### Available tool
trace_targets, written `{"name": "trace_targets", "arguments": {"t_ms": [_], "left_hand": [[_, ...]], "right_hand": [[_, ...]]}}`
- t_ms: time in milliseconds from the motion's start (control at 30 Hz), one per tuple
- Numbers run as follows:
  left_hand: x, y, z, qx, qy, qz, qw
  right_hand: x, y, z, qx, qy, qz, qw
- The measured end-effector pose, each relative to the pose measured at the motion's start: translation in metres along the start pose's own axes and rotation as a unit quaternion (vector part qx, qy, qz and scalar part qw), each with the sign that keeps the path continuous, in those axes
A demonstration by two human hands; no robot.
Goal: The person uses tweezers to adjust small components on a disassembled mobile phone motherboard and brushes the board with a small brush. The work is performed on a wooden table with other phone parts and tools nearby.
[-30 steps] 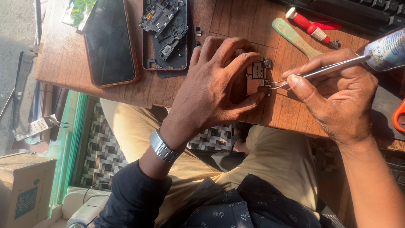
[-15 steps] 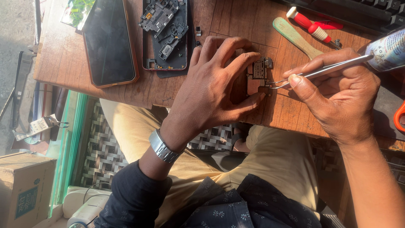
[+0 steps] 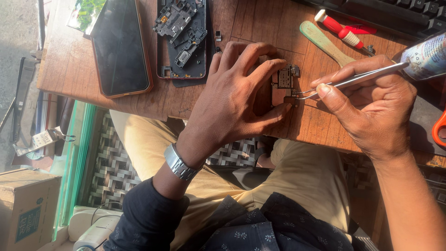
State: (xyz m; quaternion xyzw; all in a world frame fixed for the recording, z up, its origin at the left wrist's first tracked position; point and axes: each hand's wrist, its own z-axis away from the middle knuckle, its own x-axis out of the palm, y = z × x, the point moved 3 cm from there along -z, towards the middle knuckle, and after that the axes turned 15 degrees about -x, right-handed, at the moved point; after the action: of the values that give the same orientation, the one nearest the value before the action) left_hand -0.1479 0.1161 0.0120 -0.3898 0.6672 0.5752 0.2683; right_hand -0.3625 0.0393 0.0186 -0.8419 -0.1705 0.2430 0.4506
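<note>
A small phone circuit board point(image 3: 283, 86) lies on the wooden table point(image 3: 260, 21) near its front edge. My left hand point(image 3: 237, 100) arches over it, with fingertips and thumb pinning the board from both sides. My right hand point(image 3: 371, 104) pinches metal tweezers point(image 3: 353, 80) whose tips touch the board's right lower corner. The same hand also holds a small tube or bottle point(image 3: 427, 56) at the far right. Part of the board is hidden under my left fingers.
An opened phone frame with exposed parts point(image 3: 181, 39) and a detached dark screen point(image 3: 120, 46) lie at the back left. A green-handled tool point(image 3: 323, 42), a red-and-white screwdriver point(image 3: 339, 29) and a dark keyboard point(image 3: 395, 11) lie at the back right. An orange handle point(image 3: 438, 130) shows at the right edge.
</note>
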Motion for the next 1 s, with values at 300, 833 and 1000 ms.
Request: {"name": "trace_targets", "arguments": {"t_ms": [300, 833, 1000], "left_hand": [[0.0010, -0.0005, -0.0028, 0.000, -0.002, 0.001, 1.000], [0.0030, 0.0019, -0.0064, 0.004, 0.002, 0.004, 1.000], [0.0034, 0.0018, -0.0062, 0.002, 0.002, -0.001, 1.000]], "right_hand": [[-0.0005, 0.0002, -0.0025, 0.010, 0.005, 0.006, 1.000], [-0.0053, 0.0054, -0.0004, -0.004, 0.001, 0.008, 1.000], [-0.0049, 0.0054, -0.0011, 0.004, 0.003, 0.001, 1.000]]}}
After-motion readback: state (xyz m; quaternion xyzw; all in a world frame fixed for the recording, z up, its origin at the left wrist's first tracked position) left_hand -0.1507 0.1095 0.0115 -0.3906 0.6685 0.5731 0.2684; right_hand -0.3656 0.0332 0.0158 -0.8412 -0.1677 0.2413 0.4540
